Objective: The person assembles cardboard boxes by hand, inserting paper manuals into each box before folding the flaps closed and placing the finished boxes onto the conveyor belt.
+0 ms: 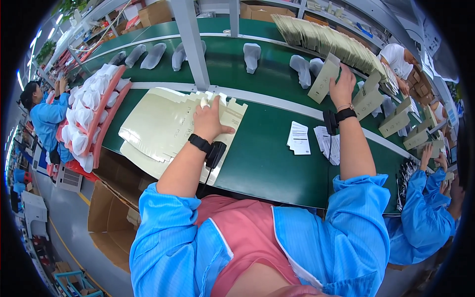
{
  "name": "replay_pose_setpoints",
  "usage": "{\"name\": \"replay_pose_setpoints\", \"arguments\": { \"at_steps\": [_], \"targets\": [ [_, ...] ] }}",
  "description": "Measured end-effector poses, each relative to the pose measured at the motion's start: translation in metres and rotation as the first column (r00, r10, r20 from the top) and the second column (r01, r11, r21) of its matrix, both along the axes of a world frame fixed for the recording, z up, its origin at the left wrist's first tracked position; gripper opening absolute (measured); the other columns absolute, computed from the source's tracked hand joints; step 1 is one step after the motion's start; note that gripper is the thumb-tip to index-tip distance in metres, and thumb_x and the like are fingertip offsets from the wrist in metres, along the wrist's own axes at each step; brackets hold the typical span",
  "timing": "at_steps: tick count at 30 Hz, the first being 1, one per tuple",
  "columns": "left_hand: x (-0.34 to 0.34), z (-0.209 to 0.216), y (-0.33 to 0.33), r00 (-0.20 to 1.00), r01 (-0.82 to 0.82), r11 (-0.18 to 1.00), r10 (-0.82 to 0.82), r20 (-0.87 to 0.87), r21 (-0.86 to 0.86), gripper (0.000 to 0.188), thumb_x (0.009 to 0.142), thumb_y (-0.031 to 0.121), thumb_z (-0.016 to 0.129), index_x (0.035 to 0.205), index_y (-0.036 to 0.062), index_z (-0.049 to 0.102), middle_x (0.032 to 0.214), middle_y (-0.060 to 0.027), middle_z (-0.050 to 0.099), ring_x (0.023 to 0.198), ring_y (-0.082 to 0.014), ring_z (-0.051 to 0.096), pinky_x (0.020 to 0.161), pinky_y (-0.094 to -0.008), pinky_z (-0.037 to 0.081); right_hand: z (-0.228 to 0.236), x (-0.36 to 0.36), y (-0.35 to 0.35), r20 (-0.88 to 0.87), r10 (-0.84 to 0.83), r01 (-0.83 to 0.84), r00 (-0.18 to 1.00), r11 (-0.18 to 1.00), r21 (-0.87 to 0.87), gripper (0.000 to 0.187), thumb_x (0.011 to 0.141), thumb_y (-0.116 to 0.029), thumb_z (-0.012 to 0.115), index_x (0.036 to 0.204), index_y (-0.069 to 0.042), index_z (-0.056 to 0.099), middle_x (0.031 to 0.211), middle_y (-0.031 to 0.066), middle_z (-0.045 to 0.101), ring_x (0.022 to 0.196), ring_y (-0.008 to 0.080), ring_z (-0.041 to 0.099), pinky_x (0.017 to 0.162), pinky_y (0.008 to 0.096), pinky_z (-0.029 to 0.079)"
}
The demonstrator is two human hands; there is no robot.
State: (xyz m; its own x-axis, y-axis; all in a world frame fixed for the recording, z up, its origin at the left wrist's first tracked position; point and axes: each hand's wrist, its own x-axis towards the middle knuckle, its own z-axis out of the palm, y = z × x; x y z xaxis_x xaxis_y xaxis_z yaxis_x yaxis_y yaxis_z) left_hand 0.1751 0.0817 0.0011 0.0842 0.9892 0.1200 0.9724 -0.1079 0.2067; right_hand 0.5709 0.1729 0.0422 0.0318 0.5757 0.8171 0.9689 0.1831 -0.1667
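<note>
My left hand lies on a stack of flat cream carton blanks, its thumb and fingers spread. A white cover shows on one of its fingers. Farther right, my right hand is closed around the side of an upright folded cream carton at the near edge of the green conveyor belt. Fingers behind that carton are partly hidden. Dark bands with small black devices sit on both wrists. Just past the carton, white-wrapped items rest on the belt.
White-wrapped items fill stacked pink trays at left. Leaflet stacks lie on the green table. A metal post rises ahead. A long row of cartons stands behind. Co-workers work at right and left.
</note>
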Motion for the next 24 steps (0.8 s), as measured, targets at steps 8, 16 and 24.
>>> {"name": "replay_pose_setpoints", "arguments": {
  "at_steps": [8, 16, 24],
  "targets": [
    [0.005, 0.037, 0.01, 0.877, -0.05, 0.953, -0.101, 0.47, 0.298, 0.098, 0.058, 0.03, 0.086, 0.136, 0.0046, 0.032, 0.109, -0.0212, 0.057, 0.104, -0.0321, 0.055, 0.088, -0.0371, 0.045, -0.004, -0.127, -0.094, -0.374, 0.507, -0.63, 0.776, 0.63, -0.454, 0.048, 0.087, -0.027, 0.063, 0.126, -0.006, 0.045, 0.121, 0.0123, 0.053, 0.116, 0.0266, 0.047, 0.097, 0.0381, 0.038],
    [0.064, 0.074, -0.015, 0.078, -0.139, 0.802, -0.575, 0.814, 0.58, 0.075, 0.072, 0.026, 0.079, 0.13, 0.0022, 0.037, 0.109, -0.0102, 0.054, 0.098, -0.0178, 0.054, 0.085, -0.0307, 0.045, 0.021, -0.185, -0.121, -0.87, 0.494, -0.945, 0.002, 0.286, 0.16, 0.058, 0.091, -0.024, 0.058, 0.137, -0.002, 0.03, 0.129, 0.0127, 0.047, 0.123, 0.0206, 0.042, 0.1, 0.0355, 0.038],
    [0.066, 0.071, -0.015, -0.108, -0.035, 0.843, -0.537, 0.837, 0.536, 0.07, 0.079, 0.033, 0.073, 0.131, 0.0027, 0.036, 0.12, -0.0112, 0.049, 0.106, -0.0186, 0.051, 0.09, -0.0311, 0.042, 0.02, -0.186, -0.127, -0.741, 0.669, -0.934, 0.064, 0.301, 0.191, 0.072, 0.088, -0.029, 0.062, 0.142, -0.003, 0.021, 0.142, 0.0119, 0.032, 0.129, 0.0213, 0.035, 0.107, 0.0357, 0.028]
  ]
}}
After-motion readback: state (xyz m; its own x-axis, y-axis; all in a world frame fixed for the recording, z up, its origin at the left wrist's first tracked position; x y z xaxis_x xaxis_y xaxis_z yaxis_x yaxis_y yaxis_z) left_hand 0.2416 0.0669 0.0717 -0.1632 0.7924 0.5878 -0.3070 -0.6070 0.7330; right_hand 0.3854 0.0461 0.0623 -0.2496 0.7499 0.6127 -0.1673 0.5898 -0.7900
